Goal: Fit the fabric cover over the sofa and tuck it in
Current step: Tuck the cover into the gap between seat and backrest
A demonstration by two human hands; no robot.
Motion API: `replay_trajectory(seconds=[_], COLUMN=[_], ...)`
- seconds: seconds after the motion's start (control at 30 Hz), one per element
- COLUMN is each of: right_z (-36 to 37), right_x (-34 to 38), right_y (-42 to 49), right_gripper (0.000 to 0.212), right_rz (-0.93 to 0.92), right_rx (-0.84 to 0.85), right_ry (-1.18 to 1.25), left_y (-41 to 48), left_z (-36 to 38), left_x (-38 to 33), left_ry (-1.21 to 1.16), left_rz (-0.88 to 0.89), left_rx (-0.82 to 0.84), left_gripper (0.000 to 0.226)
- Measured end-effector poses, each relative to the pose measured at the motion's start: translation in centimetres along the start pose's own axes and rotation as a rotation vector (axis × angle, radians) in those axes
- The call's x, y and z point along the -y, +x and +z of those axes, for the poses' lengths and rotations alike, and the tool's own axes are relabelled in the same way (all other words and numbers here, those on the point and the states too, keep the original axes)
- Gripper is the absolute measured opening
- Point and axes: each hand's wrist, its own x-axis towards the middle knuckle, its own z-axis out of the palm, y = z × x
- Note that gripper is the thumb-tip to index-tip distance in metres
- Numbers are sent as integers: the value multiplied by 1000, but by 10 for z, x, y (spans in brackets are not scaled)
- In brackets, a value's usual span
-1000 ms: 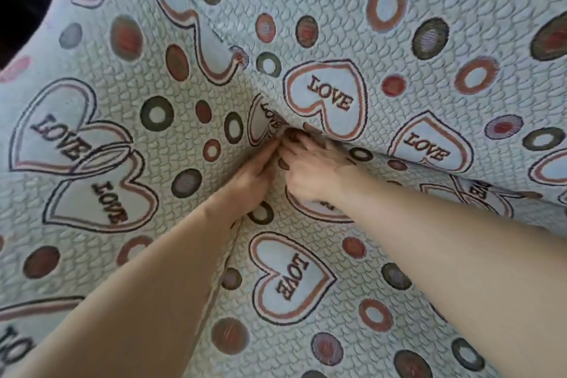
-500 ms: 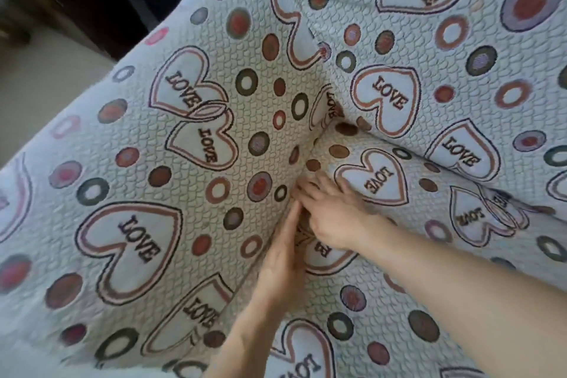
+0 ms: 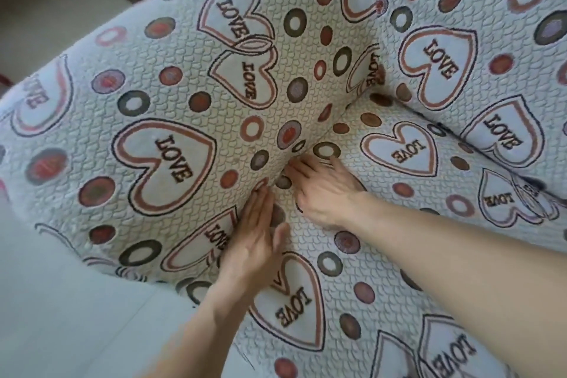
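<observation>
Where cover (image 3: 171,163) dips into the crease, left hand (image 3: 256,242) flat, fingers straight; right hand (image 3: 325,190) splayed, palm down.

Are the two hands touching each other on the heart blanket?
Apart. The head view shows a strip of fabric cover between the left hand and the right hand, both pressing the cover.

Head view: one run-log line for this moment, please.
phase: tucking | left hand: flat, fingers in arm-seat crease | right hand: fingertips pressing fabric cover into crease | cover: draped over sofa
</observation>
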Motion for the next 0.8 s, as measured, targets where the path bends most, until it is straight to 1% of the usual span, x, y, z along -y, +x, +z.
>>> replay_trajectory(seconds=[0.1,0.17,0.23,0.3,0.37,0.43,0.53,0.6,0.67,0.73,0.8], right_z=[1,-7,-20,-21,-12,3,17,24,28,25,22], right_x=[7,12,28,56,91,114,123,126,129,131,128], right_y=[9,6,-3,-20,-45,-60,-56,-46,-38,-38,-44], right_gripper=[61,64,75,94,103,103,100,99,97,95,92], right_rz=[27,75,144,160,87,23,44,64,88,91,103], right_rx=[93,121,200,315,354,313,249,254,280,305,276], right_ry=[-11,-14,38,67,18,-35,-49,-59,-82,-73,-37], left_y=[5,-1,-22,-55,-87,-100,-88,-80,-75,-77,-78], left_z=[-2,-9,-19,-21,-19,-14,-12,-9,-8,-10,-15], left_x=[5,0,-4,-2,2,16,33,36,38,36,33], left_ry=[-1,-23,-48,-6,54,113,84,16,-4,21,53], left_rz=[11,26,9,-40,-73,-50,0,6,3,10,-5], left_rx=[79,54,29,14,20,29,59,74,88,112,141], left_gripper=[70,68,67,81,100,111,119,119,124,127,128])
